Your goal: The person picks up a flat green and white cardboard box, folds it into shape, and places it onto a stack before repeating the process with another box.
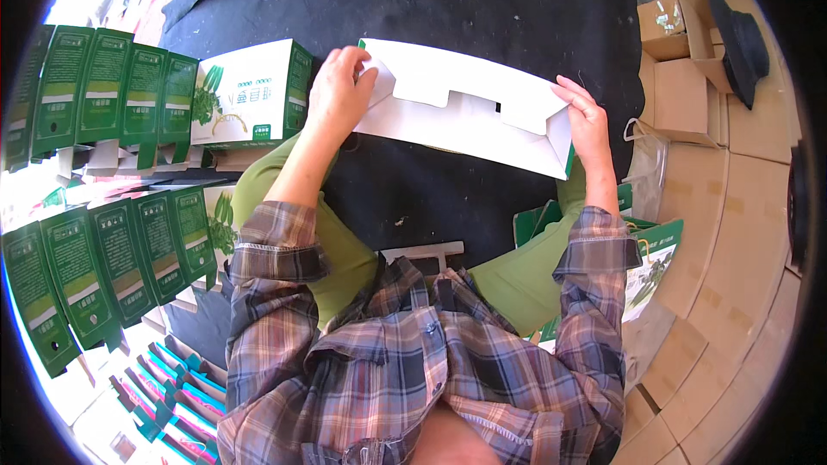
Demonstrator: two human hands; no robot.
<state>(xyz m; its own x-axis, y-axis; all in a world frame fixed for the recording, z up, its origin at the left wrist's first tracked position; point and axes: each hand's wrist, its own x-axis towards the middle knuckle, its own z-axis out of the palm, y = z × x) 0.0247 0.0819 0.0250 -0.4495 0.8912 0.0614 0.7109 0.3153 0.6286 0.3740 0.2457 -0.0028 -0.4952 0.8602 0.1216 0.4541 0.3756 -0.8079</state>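
Observation:
Held in front of me is a carton with white inner faces and slivers of green at its ends. Its long opening shows folded end flaps and a notched flap with a cutout. My left hand pinches the left end, thumb and fingers closed at the corner flap. At the opposite end my right hand grips the side, fingers over the edge by the right flap. The carton's underside is hidden. Just left of my left hand stands a finished-looking white and green box printed with green vegetables.
Rows of green boxes line the left, with more green boxes below them. Black sheeting covers the ground ahead. Brown cardboard cartons are stacked along the right. A printed green and white box lies beside my right leg.

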